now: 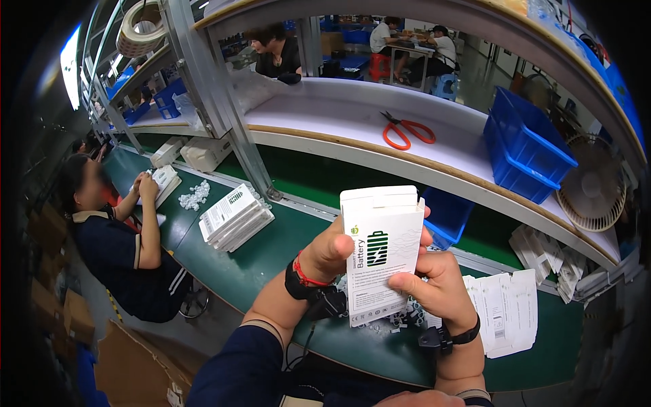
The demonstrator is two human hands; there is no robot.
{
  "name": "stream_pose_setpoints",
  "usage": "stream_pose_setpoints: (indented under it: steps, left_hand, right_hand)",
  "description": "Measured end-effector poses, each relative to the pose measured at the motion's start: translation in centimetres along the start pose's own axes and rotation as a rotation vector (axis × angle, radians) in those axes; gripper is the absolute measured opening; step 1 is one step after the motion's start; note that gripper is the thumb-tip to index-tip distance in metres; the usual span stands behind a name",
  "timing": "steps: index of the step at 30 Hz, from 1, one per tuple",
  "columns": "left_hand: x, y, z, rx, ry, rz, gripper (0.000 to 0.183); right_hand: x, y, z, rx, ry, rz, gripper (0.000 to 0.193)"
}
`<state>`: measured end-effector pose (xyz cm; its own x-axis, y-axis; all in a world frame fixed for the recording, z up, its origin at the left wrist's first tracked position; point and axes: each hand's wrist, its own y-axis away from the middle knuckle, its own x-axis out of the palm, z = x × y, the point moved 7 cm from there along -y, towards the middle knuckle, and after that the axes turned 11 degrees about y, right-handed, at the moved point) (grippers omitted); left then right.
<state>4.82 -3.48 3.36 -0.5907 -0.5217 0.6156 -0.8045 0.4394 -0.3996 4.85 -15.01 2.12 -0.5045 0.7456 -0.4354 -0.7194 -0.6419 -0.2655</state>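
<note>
White box (380,261) is held above the table (559,342) | its sides are clasped by left hand (331,249) and right hand (444,281), each grip closed | top flap seemingly untucked | box stack (234,220) is piled left | flat cartons (505,315) are left unfolded, right

Open path across green table (291,239) between box stack (236,220) on left and left hand (325,249). Shelf (325,112) overhangs far side; gap beneath open left of lower bin (447,211). On shelf, open stretches either side of scissors (399,125); blue bins (525,149) block right, metal post (245,156) left. Held box (383,251), small parts (407,317) and flat cartons (503,313) crowd room around right hand (437,279); bare table right of cartons.
</note>
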Motion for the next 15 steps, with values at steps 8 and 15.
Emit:
stream_pose_setpoints:
  steps: [8,15]
  left_hand:
    - [-2.2,0.3,-1.0,0.158,-0.26,-0.165,0.066]
    - [-1.2,-0.5,-0.7,0.203,-0.458,-0.217,0.041]
  right_hand:
    - [-1.4,0.6,1.5,-0.143,0.091,-0.183,0.016]
    - [-3.1,0.8,0.4,-0.076,-0.004,-0.388,0.019]
